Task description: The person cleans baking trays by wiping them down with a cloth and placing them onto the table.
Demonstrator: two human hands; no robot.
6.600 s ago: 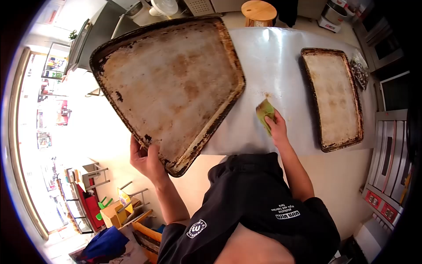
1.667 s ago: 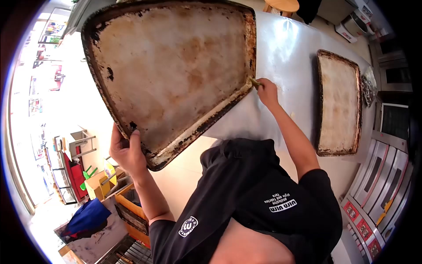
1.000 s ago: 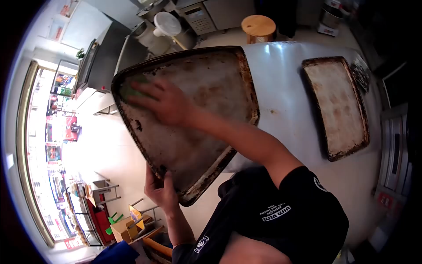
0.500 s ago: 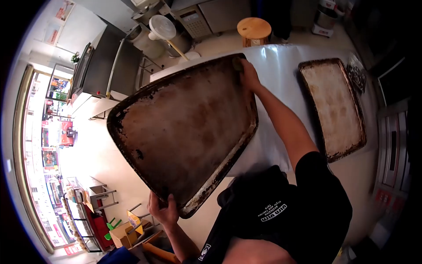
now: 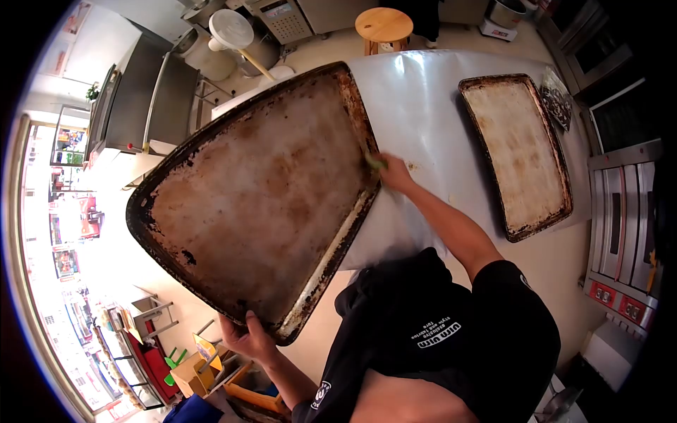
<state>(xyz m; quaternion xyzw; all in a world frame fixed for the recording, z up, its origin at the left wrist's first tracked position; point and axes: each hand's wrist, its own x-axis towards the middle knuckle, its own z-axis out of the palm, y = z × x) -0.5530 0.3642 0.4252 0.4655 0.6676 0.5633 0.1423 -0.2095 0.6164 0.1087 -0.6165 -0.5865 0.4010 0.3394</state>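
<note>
- We see the large tray [image 5: 261, 183] tilted at the left end of the metal table [image 5: 423, 106]; whether its far edge rests there we cannot tell
- We judge it stiff, hard to break and fairly heavy for one hand, its stained floor perhaps slick, its crusted rim rougher
- We would take hold at the raised rim, best at two opposite corners
- Our left hand [image 5: 247, 338] grasps the near rim, thumb over the inside, the other fingers mostly hidden beneath
- Our right hand [image 5: 397, 174] has its fingers curled around a green pad [image 5: 376, 162], probably soft, at the tray's right rim near a corner
</note>
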